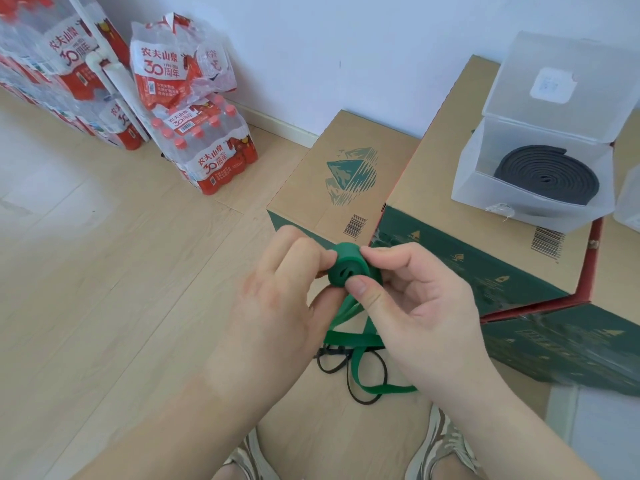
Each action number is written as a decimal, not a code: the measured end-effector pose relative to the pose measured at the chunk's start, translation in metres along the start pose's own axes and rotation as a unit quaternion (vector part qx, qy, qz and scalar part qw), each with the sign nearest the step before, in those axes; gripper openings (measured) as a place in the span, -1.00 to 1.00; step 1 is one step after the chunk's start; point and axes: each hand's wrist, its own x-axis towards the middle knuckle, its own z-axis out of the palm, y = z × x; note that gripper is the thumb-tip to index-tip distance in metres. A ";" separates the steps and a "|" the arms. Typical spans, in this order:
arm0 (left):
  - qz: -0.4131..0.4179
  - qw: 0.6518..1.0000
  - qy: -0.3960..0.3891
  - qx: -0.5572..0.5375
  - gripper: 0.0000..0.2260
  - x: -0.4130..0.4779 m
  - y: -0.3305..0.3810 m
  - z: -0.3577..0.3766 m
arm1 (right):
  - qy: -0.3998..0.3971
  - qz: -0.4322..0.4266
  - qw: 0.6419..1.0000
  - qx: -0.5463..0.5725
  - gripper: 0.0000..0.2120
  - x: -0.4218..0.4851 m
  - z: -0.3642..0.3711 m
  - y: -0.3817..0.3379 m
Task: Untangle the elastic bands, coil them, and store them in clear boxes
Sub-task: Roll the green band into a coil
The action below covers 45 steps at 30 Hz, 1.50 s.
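Both hands at centre, above floor (pixel 121 271); L hand (pixel 284 296) holds green coil (pixel 341 271) from its left side, fingers curled on the rim, tips partly hidden behind it; R hand (pixel 415 306) pinches same coil, thumb pressed on near flat face, index over top edge, other fingers curled loosely below; coil small, tight, held on edge w/ flat face toward camera; it's in the air, just in front of the small carton (pixel 332 181). Green tail (pixel 349 336) hangs from coil betw. the hands, drops to floor, crosses itself, runs out to the right under R wrist. Thin black band (pixel 360 400) lies loose on floor beneath the tail, partly tangled w/ it; can't tell if knotted. Big carton (pixel 450 168) right of the small one, sides touching; clear box (pixel 485 181) stands on top of it, lid (pixel 568 74) up; black coil (pixel 547 174) lies flat inside. Edge of 2nd clear box (pixel 628 202) at far right, contents not visible. Bottle packs (pixel 207 161) stacked by wall (pixel 346 46), upper left, well apart from hands. Two shoes at bottom edge: L shoe (pixel 249 459), R shoe (pixel 440 441), either side of the tail's end.
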 end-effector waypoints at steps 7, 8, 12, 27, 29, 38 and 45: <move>0.061 0.996 -0.038 0.043 -0.75 0.002 -0.004 -0.002 | -0.050 -0.134 0.968 -0.205 -0.80 0.008 -0.012 0.008; 0.070 0.996 -0.043 0.041 -0.66 0.002 -0.004 -0.001 | -0.062 -0.155 0.960 -0.226 -0.79 0.007 -0.011 0.007; 0.105 0.992 -0.061 0.024 -0.60 -0.001 -0.006 0.002 | -0.049 -0.115 0.975 -0.184 -0.75 0.002 -0.006 0.001; -0.012 0.999 -0.022 0.045 -0.71 -0.002 -0.004 0.003 | 0.011 -0.047 0.998 -0.035 -0.73 0.000 0.000 0.005; 0.006 0.999 -0.030 0.044 -0.68 -0.001 -0.005 0.003 | 0.009 -0.088 0.991 -0.096 -0.76 0.003 -0.004 0.008; 0.049 0.996 -0.035 0.069 -0.58 0.000 -0.009 -0.001 | -0.008 -0.097 0.989 -0.110 -0.73 0.001 -0.005 0.009; 0.015 0.999 -0.037 0.037 -0.68 -0.002 -0.006 0.000 | -0.012 -0.068 0.997 -0.035 -0.66 0.002 0.000 0.004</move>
